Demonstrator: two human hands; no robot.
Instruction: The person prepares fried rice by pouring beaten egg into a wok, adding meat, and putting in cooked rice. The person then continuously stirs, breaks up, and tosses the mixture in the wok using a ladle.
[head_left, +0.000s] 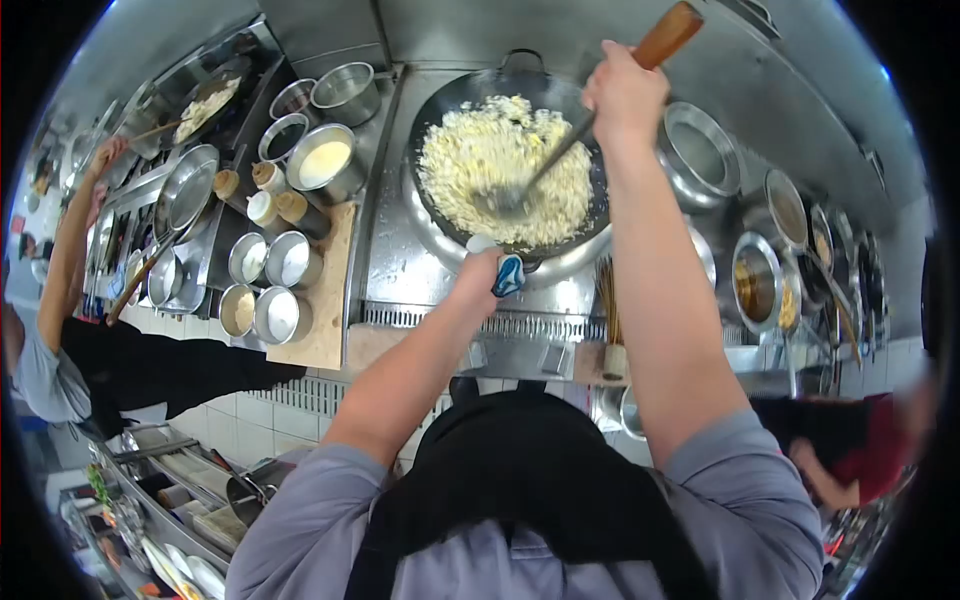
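A large black wok (435,108) sits on the range, holding a wide heap of pale white and yellow food that looks like fried rice with egg (465,150). My right hand (628,95) is wrapped around the long shaft of a wok spatula (668,35), just below its wooden grip. The spatula's head lies in the food, blurred by motion. At the wok's near rim, my left hand (480,278) is closed on a folded blue-and-white cloth (509,276). The near wok handle is mostly hidden by the cloth and hand.
On the left stand steel pots, a pot of pale yellow liquid (325,162), squeeze bottles (265,208) and several small tins (284,315). Steel bowls (700,150) line the right. A bamboo brush (611,320) stands at the front edge. Other people work on both sides.
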